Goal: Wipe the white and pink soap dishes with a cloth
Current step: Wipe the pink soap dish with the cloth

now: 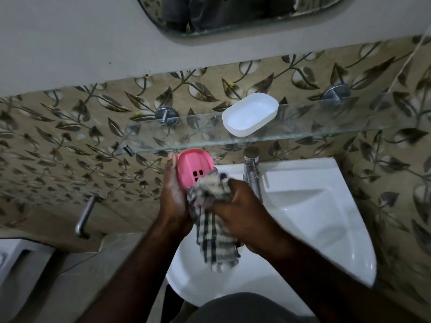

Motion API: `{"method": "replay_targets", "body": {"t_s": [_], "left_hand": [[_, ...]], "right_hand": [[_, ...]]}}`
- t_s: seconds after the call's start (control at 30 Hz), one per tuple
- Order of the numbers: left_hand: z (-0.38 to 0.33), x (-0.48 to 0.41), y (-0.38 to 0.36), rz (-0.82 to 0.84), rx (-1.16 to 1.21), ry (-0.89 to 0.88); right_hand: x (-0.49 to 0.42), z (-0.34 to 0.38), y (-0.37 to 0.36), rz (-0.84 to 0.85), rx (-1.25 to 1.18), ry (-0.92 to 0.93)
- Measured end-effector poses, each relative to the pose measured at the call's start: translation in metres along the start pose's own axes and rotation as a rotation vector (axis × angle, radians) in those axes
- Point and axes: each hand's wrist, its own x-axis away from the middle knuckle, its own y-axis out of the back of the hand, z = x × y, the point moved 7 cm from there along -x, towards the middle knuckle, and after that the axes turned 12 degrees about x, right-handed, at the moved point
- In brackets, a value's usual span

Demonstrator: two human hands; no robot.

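My left hand [173, 194] holds the pink soap dish [192, 165] from the left side, tilted with its slotted inside facing me, just under the glass shelf. My right hand [242, 206] grips a checked black-and-cream cloth [214, 220], bunched at the top and pressed into the lower end of the pink dish; the rest of the cloth hangs down over the basin. The white soap dish [250, 114] lies on the glass shelf [326, 120], above and to the right of both hands, with nothing in it.
A white corner washbasin [321, 220] sits below the hands, with a chrome tap [251, 169] just right of the pink dish. A metal towel bar [85, 215] juts from the leaf-patterned tiled wall at left. A mirror [233, 12] hangs above.
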Motion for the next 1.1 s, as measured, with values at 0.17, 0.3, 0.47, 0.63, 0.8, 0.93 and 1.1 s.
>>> {"method": "replay_targets", "body": {"t_s": [0.17, 0.3, 0.47, 0.63, 0.8, 0.93, 1.1], "left_hand": [[0.009, 0.003, -0.008, 0.147, 0.133, 0.125], [0.011, -0.003, 0.004, 0.152, 0.155, 0.166], [0.017, -0.007, 0.012, 0.137, 0.096, 0.187], [0.034, -0.010, 0.005, 0.094, 0.007, 0.182], [0.036, -0.001, 0.016, 0.047, -0.086, 0.142], [0.013, -0.005, 0.005, 0.090, 0.017, -0.068], [0.010, -0.003, 0.001, 0.021, 0.011, -0.066]], "right_hand": [[-0.013, -0.002, 0.029, -0.214, -0.511, -0.078], [-0.013, -0.009, 0.058, -0.250, -0.528, -0.077], [-0.005, -0.011, 0.084, -0.383, -0.158, -0.047], [0.014, 0.025, 0.029, -0.252, 0.505, 0.255], [0.012, 0.044, -0.008, -0.180, 0.803, 0.472], [0.003, 0.055, -0.010, -0.226, 0.960, 0.575], [-0.016, 0.050, 0.007, -0.340, 0.961, 0.475]]}}
